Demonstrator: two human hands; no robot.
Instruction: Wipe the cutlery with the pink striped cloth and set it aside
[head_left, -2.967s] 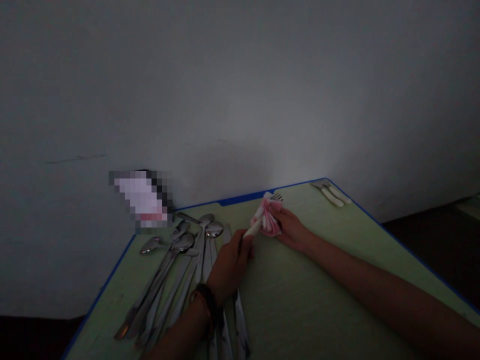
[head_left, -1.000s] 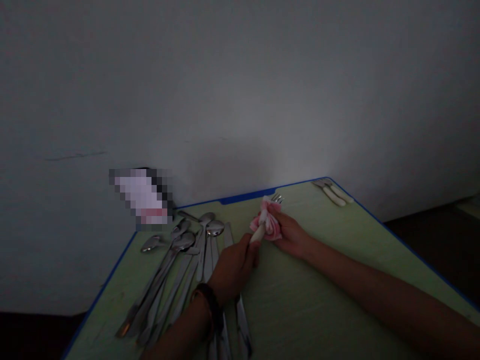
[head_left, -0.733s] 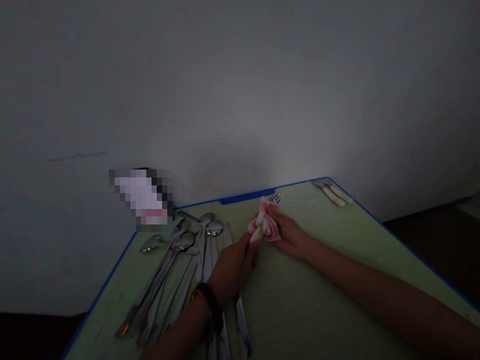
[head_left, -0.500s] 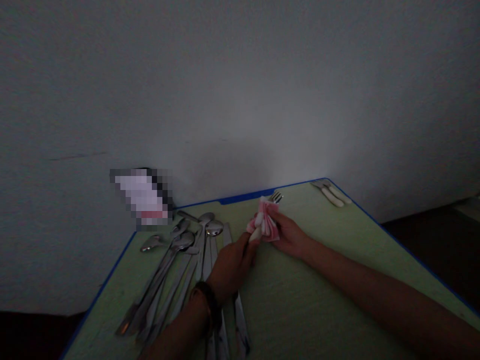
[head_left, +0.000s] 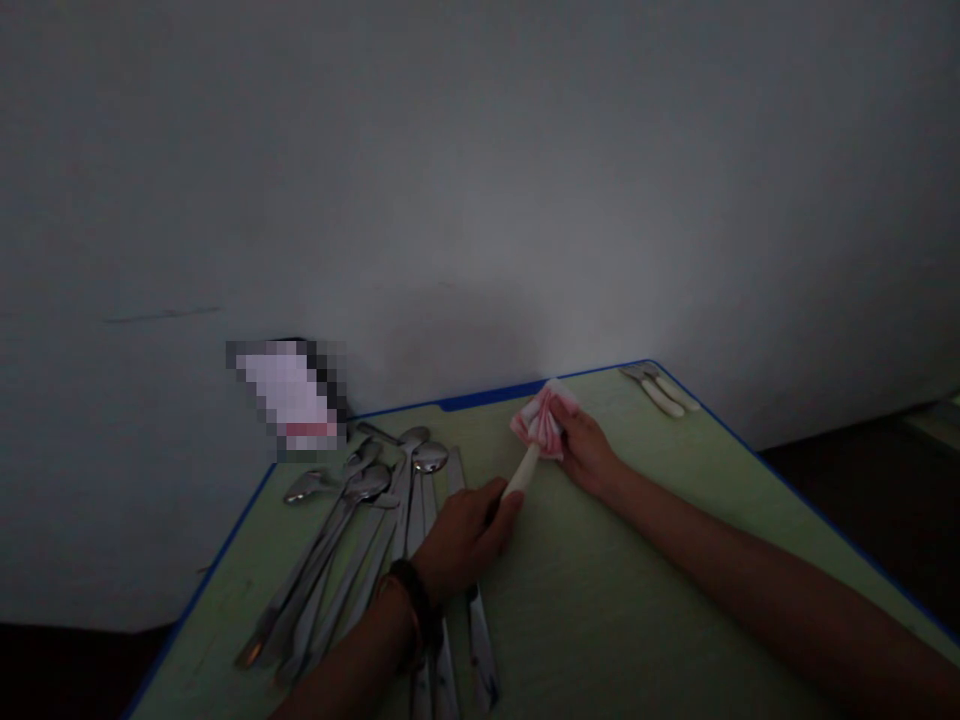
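Note:
My left hand (head_left: 465, 535) is closed around the white handle of a fork (head_left: 523, 474) above the green table (head_left: 615, 600). My right hand (head_left: 583, 447) grips a pink and white cloth (head_left: 541, 421) bunched around the fork's far end, hiding the tines. A dark band sits on my left wrist. The scene is dim.
Several metal spoons and knives (head_left: 360, 520) lie fanned out on the table's left side, some under my left forearm. Two white-handled utensils (head_left: 660, 388) lie at the far right corner. A blurred-out object (head_left: 289, 395) stands by the wall. The table has a blue edge.
The cloth in my right hand has slid up along the fork and now covers the tines, which showed before. More of the white handle is bare. My left hand stays put.

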